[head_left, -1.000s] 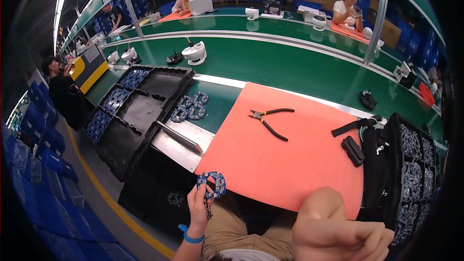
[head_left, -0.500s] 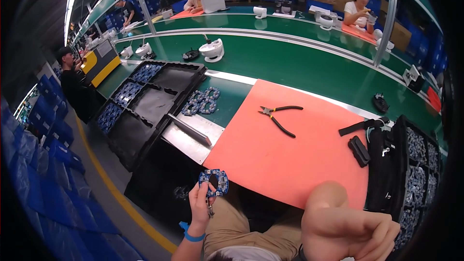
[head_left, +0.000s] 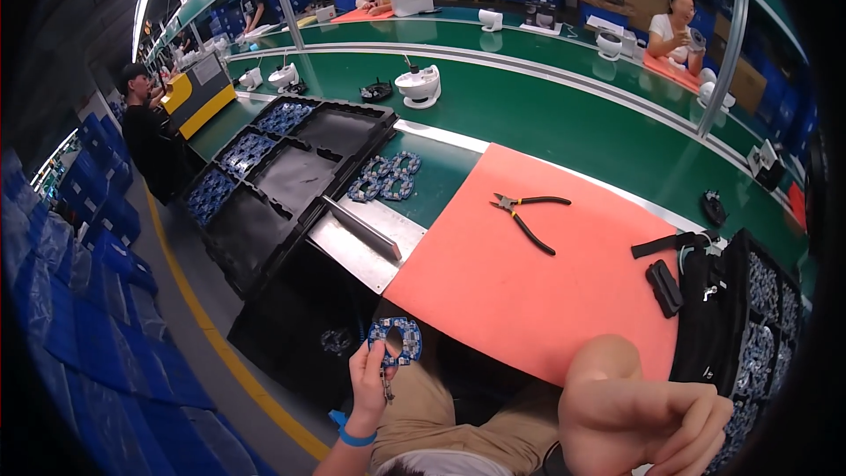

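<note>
My left hand, a blue band at its wrist, pinches a ring-shaped blue circuit board above my lap, just off the near left edge of the orange mat. Small metallic parts dangle below the board by the fingers. Large and close at the lower right, my right hand has its fingers curled together; whatever they hold, if anything, is hidden. On the mat lie diagonal cutters with black handles, their handles spread. Several similar blue boards rest on the green surface beyond the mat's left side.
A black divided tray with blue boards stands at left, beside a metal plate. At right are a black clip-like piece and a black tray of small parts. White units line the green conveyor; people sit beyond it.
The whole scene has shifted slightly right in view. My left hand still holds the circuit board, with its ring tilted a little differently. My right hand keeps its curled pose.
</note>
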A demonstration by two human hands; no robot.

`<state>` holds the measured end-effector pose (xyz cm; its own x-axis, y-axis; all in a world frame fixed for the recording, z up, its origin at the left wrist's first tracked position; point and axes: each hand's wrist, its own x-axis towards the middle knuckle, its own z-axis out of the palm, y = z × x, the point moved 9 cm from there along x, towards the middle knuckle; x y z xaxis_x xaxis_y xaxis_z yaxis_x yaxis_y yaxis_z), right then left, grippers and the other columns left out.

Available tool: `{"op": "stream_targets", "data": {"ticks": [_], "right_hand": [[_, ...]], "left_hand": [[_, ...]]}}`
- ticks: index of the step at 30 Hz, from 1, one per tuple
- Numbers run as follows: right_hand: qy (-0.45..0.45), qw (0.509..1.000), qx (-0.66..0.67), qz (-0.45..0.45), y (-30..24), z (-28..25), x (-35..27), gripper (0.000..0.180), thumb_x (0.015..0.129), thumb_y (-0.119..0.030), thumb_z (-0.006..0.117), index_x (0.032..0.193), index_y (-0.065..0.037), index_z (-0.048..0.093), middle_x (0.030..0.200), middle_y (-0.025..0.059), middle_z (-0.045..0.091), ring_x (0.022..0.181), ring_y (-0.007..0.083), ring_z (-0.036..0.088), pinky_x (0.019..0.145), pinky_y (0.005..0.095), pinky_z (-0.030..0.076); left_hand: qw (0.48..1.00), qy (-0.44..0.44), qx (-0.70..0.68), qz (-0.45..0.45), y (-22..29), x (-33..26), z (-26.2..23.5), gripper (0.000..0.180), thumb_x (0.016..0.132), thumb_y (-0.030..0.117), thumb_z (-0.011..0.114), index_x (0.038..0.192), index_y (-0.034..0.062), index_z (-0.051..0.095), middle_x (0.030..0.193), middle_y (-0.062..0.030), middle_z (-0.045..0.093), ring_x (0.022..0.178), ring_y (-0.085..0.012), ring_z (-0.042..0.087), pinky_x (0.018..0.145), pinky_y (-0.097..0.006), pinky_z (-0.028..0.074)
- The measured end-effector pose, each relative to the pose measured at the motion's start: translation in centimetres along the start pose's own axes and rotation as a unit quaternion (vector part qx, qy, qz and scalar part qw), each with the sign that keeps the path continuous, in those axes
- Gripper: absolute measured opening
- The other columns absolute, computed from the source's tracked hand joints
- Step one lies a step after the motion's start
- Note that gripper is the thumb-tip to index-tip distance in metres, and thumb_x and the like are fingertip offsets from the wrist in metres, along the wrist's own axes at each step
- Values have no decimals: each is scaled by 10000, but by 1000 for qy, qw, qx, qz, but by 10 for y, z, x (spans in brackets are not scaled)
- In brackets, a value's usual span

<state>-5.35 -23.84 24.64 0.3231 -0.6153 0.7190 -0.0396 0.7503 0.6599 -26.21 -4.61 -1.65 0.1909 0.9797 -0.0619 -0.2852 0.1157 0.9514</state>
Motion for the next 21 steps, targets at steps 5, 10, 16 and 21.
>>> {"op": "stream_targets", "data": {"ticks": [5, 10, 16, 21], "right_hand": [[32, 990, -110, 85, 5, -1, -7, 166, 928, -191, 565, 1014, -188, 708, 875, -70, 589, 802, 109, 448, 741, 221, 372], [21, 984, -110, 138, 9, 2, -17, 167, 913, -157, 583, 1024, -178, 706, 877, -71, 589, 800, 111, 448, 741, 220, 370], [38, 988, -134, 70, 5, -5, -10, 213, 872, -72, 596, 1040, -147, 703, 886, -76, 588, 800, 107, 446, 746, 217, 365], [60, 981, -149, 111, 7, -3, -9, 102, 888, -125, 602, 817, -82, 661, 819, -42, 568, 785, 111, 443, 728, 219, 373]], "left_hand": [[1000, -1, -2, 2, -4, 6, 2, 302, 993, 240, 447, 791, 38, 546, 624, 17, 464, 542, -39, 392, 500, -192, 284], [1000, -8, 3, -6, -9, 11, 5, 301, 992, 237, 446, 794, 36, 550, 626, 13, 469, 541, -39, 392, 501, -190, 284], [999, -28, -1, -22, -14, 16, 23, 301, 991, 238, 447, 789, 40, 551, 637, 7, 479, 541, -42, 395, 500, -194, 286], [999, -48, -1, -18, -16, 21, 27, 304, 991, 238, 448, 788, 36, 551, 638, 3, 486, 541, -43, 396, 495, -197, 285]]}}
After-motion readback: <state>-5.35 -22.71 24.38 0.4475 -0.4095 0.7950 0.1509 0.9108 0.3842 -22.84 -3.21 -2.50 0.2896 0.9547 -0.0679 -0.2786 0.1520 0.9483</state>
